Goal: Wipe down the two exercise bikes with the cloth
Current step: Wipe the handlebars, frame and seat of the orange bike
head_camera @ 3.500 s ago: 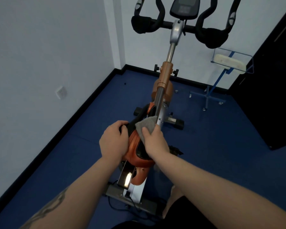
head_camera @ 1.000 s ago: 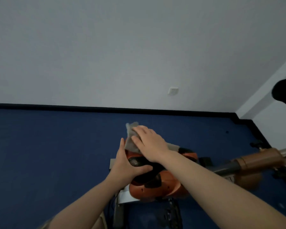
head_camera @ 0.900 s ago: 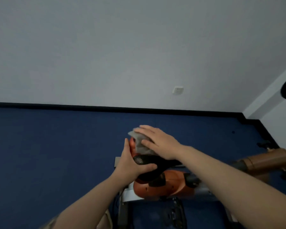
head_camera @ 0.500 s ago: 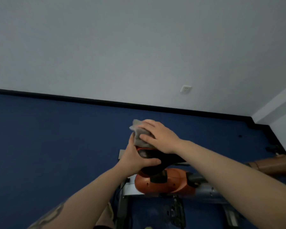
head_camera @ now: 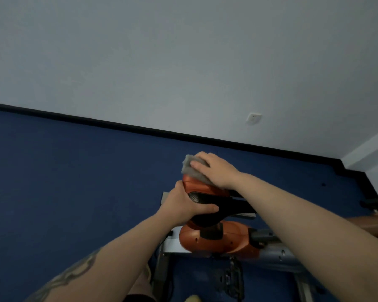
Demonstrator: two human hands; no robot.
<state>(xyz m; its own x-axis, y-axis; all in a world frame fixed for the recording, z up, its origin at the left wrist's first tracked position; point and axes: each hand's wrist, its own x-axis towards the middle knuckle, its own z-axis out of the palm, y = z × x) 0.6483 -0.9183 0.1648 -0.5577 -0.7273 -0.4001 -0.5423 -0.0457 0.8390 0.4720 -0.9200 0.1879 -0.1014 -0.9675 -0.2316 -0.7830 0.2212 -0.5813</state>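
1. Right hand (head_camera: 216,170) flat, fingers straight, pressing small grey cloth (head_camera: 191,168) onto rear top of orange-and-black bike saddle (head_camera: 207,197).
2. Left hand (head_camera: 181,204) grips saddle's near side, thumb curled over black edge.
3. Orange bike frame housing (head_camera: 218,240) below saddle, on blue floor (head_camera: 74,182).

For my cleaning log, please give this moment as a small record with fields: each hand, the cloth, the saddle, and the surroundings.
right hand: right hand presses the grey cloth flat on the saddle's wide end
left hand: left hand grips the near side of the saddle
saddle: orange and black saddle
bike body: orange housing below the saddle
surroundings: blue floor, wall socket
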